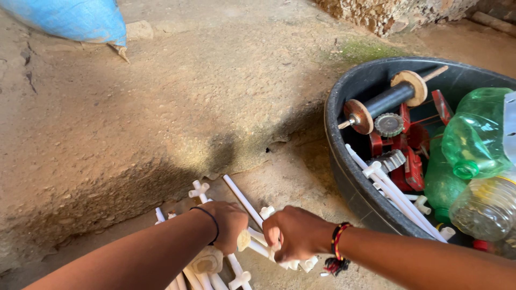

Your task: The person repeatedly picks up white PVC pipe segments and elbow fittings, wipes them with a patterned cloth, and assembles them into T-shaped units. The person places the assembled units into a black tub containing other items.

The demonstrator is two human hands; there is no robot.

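Bare earth floor, packed and uneven, sunlit toward the top and shaded by a low ledge near the hands; a blue sack (75, 20) lies at upper left, rough stone wall at upper right. Left hand (230, 225), one thin black band at the wrist, is closed over a junction of the white rod frame (236, 236), which lies on the ground directly below the camera. Right hand (293, 233), one beaded red-and-black wristband, is clamped on the adjoining rods and connector; the hands sit just beside each other, knuckles up. Judgement: seating or separating a joint like this goes best with both grips close to the connector and force kept along the rod's axis, since thin rods likely flex or snap under sideways load. Count: two hands; at least four cross-shaped connectors visible on the frame, others hidden. Black tub (344, 161) to the right holds one spool with two wooden discs (384, 102), two grey gears, one red toothed mechanism (408, 156), two green bottles (475, 134), one clear bottle, several more white rods.
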